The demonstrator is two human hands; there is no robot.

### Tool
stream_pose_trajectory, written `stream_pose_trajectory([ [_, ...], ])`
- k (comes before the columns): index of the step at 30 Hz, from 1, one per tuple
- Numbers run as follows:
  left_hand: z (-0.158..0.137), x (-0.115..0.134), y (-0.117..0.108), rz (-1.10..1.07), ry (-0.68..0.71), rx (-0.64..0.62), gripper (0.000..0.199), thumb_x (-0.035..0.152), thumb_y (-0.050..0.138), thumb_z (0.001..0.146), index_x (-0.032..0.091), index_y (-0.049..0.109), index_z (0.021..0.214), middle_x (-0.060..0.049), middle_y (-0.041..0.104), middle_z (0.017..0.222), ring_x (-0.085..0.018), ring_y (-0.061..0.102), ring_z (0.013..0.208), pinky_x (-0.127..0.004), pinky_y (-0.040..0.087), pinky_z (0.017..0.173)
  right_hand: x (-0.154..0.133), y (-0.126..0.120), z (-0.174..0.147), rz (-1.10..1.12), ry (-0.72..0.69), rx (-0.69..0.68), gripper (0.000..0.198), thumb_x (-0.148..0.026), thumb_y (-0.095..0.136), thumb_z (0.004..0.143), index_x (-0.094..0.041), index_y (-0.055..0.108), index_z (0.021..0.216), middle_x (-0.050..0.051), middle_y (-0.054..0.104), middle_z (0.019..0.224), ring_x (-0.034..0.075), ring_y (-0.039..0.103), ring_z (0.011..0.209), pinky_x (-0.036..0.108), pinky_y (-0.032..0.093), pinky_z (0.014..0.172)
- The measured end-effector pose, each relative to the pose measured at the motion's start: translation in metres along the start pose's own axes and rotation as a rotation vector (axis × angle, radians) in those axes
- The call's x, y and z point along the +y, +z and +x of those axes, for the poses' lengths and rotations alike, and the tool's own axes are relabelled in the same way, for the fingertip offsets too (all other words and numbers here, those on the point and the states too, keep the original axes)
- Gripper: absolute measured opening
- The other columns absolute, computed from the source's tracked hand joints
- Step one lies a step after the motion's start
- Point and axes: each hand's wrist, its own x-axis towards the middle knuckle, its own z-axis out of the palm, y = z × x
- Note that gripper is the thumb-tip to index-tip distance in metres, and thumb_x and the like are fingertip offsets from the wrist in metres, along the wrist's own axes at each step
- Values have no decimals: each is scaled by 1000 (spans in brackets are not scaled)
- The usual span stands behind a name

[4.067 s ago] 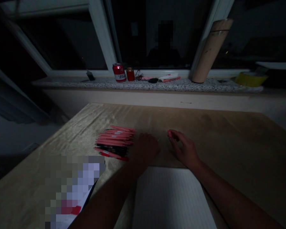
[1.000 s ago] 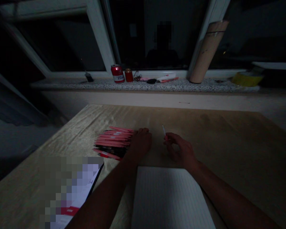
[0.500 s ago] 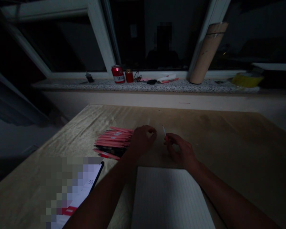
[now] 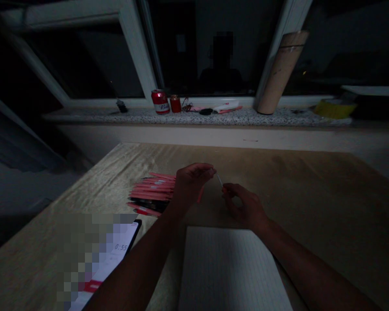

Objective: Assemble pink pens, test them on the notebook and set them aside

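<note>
Tip work seems in hand: the right hand (image 4: 246, 204) pinches a thin white rod (image 4: 219, 179) short of the table's (image 4: 298, 185) far edge, the left hand (image 4: 191, 180), grip too dim to tell, at its tip; next calls for steady alignment.

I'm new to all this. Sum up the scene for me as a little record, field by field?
Left hand: fingertips at the rod's far tip; grip unclear
Right hand: holding the near end
Rod: thin, white, spanning both hands
Pens: mostly pink, some black, piled on the left, partly hidden by the left arm
Paper: lined, at the bottom of the view
Phone: lit, reading 0:55
Sill: red can, jar
Light: dim
</note>
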Motion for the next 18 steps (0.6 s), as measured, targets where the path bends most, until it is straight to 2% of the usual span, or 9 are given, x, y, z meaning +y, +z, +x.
stream_pose_trajectory([
  [3, 0, -1, 0, 32, 9, -6, 19, 32, 64, 71, 16, 66, 80, -4, 69, 77, -15, 64, 70, -22, 50, 54, 1, 2, -1, -4, -3, 5, 24, -20, 48, 84, -21, 54, 107, 5, 65, 89, 14, 63, 75, 26, 51, 70],
  [7, 0, -5, 0, 72, 47, -20, 18, 32, 64, 71, 16, 66, 80, -4, 69, 77, -15, 64, 73, -24, 51, 63, 1, 2, -1, -11, -4, 8, 25, -20, 48, 83, -21, 55, 107, 4, 66, 87, 14, 64, 74, 26, 51, 69],
  [11, 0, -9, -1, 210, 124, -62, 19, 32, 63, 72, 16, 67, 84, -3, 69, 79, -13, 63, 73, -25, 50, 68, 0, 0, 0, -8, -28, -4, 25, -19, 48, 83, -21, 54, 108, 5, 65, 90, 14, 63, 76, 26, 51, 70],
  [18, -2, -11, 0, 299, 107, -122, 21, 35, 58, 76, 20, 66, 88, -2, 68, 78, -14, 63, 73, -23, 48, 59, -1, -1, 0, -25, -5, -9, 25, -21, 47, 84, -21, 54, 108, 5, 66, 88, 14, 64, 74, 27, 52, 69],
])
